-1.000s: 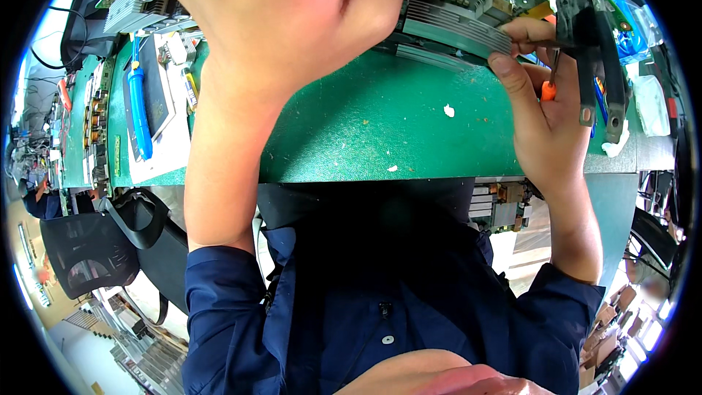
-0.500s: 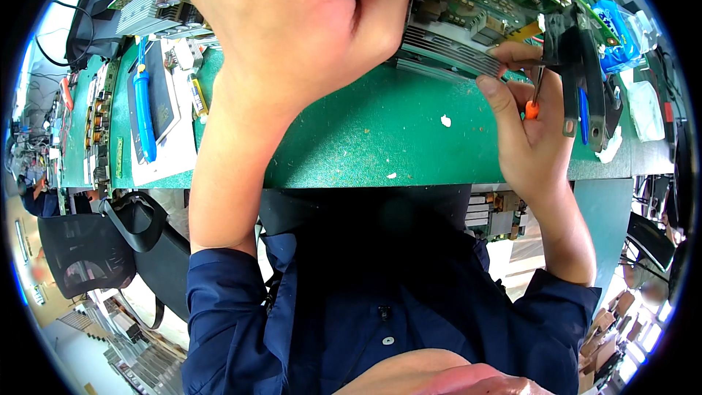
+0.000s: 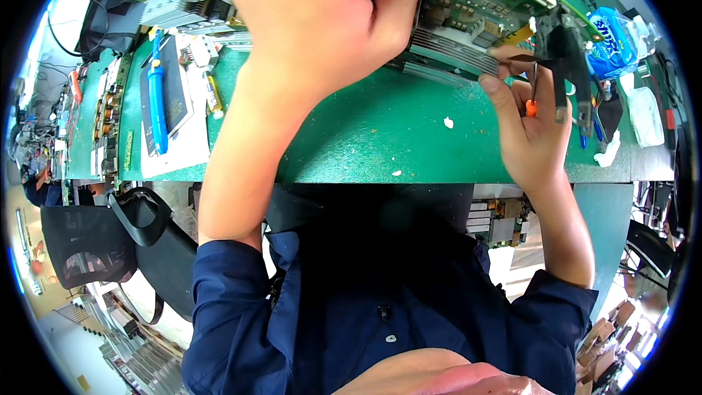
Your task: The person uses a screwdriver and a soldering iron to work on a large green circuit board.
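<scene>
Green bench mat (image 3: 365, 139). We find the populated green circuit board (image 3: 447, 9) on its far side, right of centre, with a grey ribbed metal heatsink (image 3: 455, 53) along the near edge. Left hand (image 3: 314, 22) hides what lies at the board's left; fingertips out of sight, so we cannot tell their spread or hold. Right hand (image 3: 537, 135): thumb and forefinger narrow, close together at the heatsink's right end; whether they pinch it, we cannot tell. A thin metal shaft with an orange end (image 3: 531, 108) lies across that hand, its hold unclear. Just beside, a blurred dark two-legged piece (image 3: 563, 51).

Our worries: if the left hand is bracing the board, a slip there might tilt it and drag the heatsink's edge over the right fingertips. A wrist twist could scrape the shaft against the board. The dark piece, so near, might snag the knuckles.
</scene>
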Demonstrator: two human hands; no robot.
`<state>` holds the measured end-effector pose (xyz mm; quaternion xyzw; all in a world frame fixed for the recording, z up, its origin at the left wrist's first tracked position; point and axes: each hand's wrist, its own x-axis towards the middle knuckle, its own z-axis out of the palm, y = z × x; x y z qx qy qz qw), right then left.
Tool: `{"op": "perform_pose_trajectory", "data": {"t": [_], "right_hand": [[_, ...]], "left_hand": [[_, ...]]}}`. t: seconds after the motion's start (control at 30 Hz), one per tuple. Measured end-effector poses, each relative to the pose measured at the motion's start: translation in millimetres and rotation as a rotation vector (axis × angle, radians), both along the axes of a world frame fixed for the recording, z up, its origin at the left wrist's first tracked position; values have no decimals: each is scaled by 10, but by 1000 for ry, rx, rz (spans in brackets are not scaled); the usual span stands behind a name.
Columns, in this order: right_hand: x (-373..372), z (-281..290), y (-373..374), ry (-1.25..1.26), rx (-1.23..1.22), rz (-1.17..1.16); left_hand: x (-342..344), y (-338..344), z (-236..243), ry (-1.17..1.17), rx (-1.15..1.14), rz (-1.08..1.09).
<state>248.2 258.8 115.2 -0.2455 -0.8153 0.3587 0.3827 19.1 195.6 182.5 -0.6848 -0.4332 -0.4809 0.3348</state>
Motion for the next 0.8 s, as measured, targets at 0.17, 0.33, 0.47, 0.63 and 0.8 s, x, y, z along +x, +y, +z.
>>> {"op": "perform_pose_trajectory", "data": {"t": [0.17, 0.33, 0.47, 0.63, 0.8], "right_hand": [[89, -3, -65, -140, 260, -82], [437, -76, -272, -136, 631, 93], [620, -99, -577, -248, 824, 396], [620, -321, -821, -325, 845, 571], [620, -393, -1019, -422, 744, 711]], "left_hand": [[52, -111, 33, -1, -8, 29], [232, -457, -155, -102, -71, 100], [280, -785, -306, 122, -2, 182], [526, -1137, -653, 73, -65, 219], [726, -1374, -1093, 36, -53, 327]]}}
